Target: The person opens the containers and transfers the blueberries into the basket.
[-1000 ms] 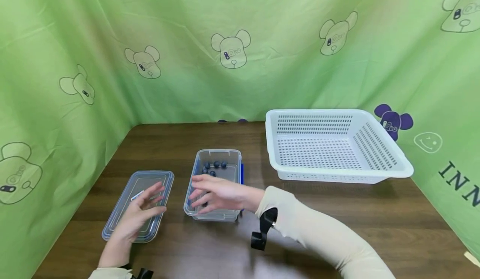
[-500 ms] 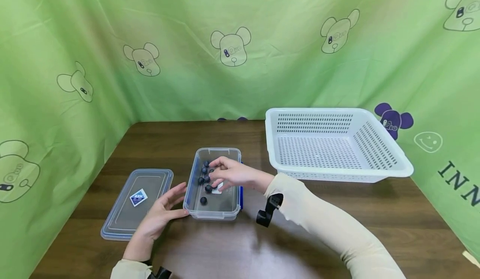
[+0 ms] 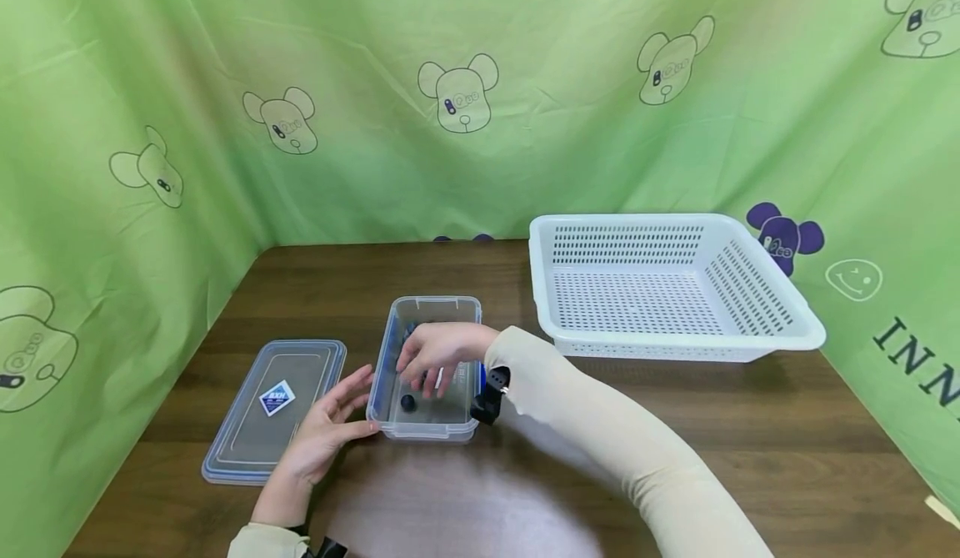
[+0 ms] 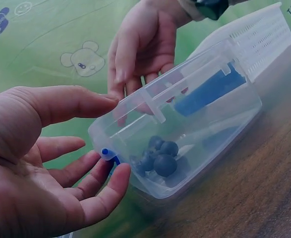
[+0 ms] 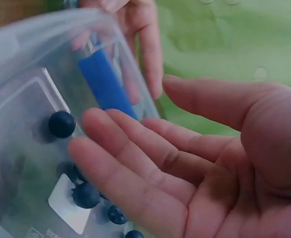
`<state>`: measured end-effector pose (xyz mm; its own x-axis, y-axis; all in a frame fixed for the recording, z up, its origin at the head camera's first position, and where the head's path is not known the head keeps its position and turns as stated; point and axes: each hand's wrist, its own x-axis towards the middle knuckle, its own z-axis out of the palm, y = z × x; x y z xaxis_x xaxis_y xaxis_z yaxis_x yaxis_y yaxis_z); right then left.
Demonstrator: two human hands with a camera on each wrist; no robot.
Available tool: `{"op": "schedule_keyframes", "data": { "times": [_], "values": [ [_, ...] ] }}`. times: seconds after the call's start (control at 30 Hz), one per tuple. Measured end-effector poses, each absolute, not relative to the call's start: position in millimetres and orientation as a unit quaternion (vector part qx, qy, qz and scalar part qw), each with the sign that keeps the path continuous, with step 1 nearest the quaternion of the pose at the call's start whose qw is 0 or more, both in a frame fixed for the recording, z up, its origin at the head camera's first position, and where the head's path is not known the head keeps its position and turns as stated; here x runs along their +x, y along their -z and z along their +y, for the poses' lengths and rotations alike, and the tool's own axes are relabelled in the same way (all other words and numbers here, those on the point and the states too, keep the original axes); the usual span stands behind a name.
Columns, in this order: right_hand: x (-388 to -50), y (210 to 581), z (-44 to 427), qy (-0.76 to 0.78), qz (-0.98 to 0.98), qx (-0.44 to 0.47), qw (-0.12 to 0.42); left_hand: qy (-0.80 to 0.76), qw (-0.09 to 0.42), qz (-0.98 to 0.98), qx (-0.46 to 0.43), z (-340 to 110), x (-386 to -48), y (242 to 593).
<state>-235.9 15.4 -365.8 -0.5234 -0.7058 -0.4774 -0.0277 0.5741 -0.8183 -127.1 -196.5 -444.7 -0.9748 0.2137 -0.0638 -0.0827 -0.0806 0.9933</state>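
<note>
A clear plastic food container (image 3: pixel 453 408) with blue side latches stands uncovered on the table. Several blueberries (image 5: pixel 87 195) lie on its bottom, around a white label (image 5: pixel 68 206); one blueberry (image 3: pixel 407 403) sits apart toward the near end. My left hand (image 3: pixel 318 441) is at the near left corner, thumb at the rim and relaxed fingers by the left wall and its latch. Over the berries, my right hand (image 3: pixel 442 348) reaches down into the container. Its fingers are extended and spread from the thumb, holding nothing in the right wrist view. From the head view it hides most berries.
The container's lid (image 3: pixel 247 437) with a blue-and-white sticker (image 3: pixel 277 397) lies flat to the left. At the back right stands a white perforated plastic basket (image 3: pixel 637 304). A green printed curtain (image 3: pixel 360 183) hangs behind the dark wooden table (image 3: pixel 480 508).
My left hand has moved right from above the lid to the container's corner. My right hand first drew back a little, then went down into the container with its fingers pointing lower.
</note>
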Motion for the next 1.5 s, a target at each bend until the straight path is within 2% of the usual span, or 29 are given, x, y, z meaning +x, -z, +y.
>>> {"op": "schedule_keyframes", "data": {
  "times": [0.4, 0.93, 1.2, 1.5],
  "values": [
    [-237, 386, -9, 0.318, 0.814, -0.231, 0.427, -0.765, 0.108, 0.633, 0.048, -198, -128, 449],
    [-241, 407, -20, 0.333, 0.822, -0.208, 0.412, -0.775, 0.113, 0.621, 0.038, -195, -127, 448],
    [-242, 400, -14, 0.330, 0.813, -0.223, 0.425, -0.770, 0.108, 0.627, 0.034, -195, -126, 447],
    [-252, 372, 3, 0.360, 0.796, -0.247, 0.419, -0.766, 0.104, 0.633, 0.034, -195, -126, 447]
  ]
}}
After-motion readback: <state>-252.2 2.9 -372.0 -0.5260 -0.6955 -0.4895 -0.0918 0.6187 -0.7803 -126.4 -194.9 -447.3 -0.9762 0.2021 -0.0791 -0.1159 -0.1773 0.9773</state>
